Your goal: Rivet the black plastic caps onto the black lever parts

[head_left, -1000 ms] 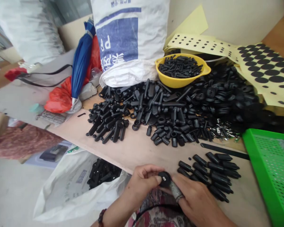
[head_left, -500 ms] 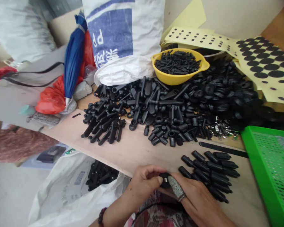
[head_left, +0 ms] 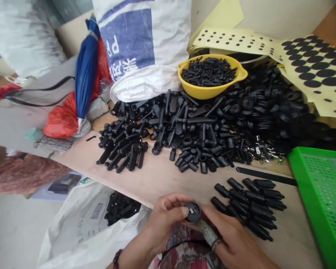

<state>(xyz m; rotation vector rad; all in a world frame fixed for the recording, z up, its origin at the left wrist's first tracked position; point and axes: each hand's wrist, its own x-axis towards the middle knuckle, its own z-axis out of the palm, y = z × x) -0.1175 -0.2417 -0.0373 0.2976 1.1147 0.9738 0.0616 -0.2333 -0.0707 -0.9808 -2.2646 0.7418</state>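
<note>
My left hand [head_left: 166, 216] pinches a round black plastic disc [head_left: 193, 213] between thumb and fingers. On the disc's upward face, a small pale metal piece shows near the thumb tip. My right hand [head_left: 232, 237] is closed at the disc's right edge, its fingertips partly hidden behind the disc. One digit of that hand wears a grey patterned wrap [head_left: 209, 232] and lies just below the disc. To the right, several black tube-shaped parts with narrow tips [head_left: 252, 205] lie in a group on the table.
Behind are piles of black handles [head_left: 123, 145], short sleeves [head_left: 203, 160], discs [head_left: 257, 101] and metal clips [head_left: 266, 151]. A yellow bowl [head_left: 210, 93] holds small black pieces. A green tray [head_left: 302, 186] stands right; a white sack [head_left: 168, 45] and umbrella [head_left: 86, 71] stand behind.
The disc has tilted, so its face and the metal piece now show. My right wrapped digit has moved off the disc, down and right. The view has shifted slightly.
</note>
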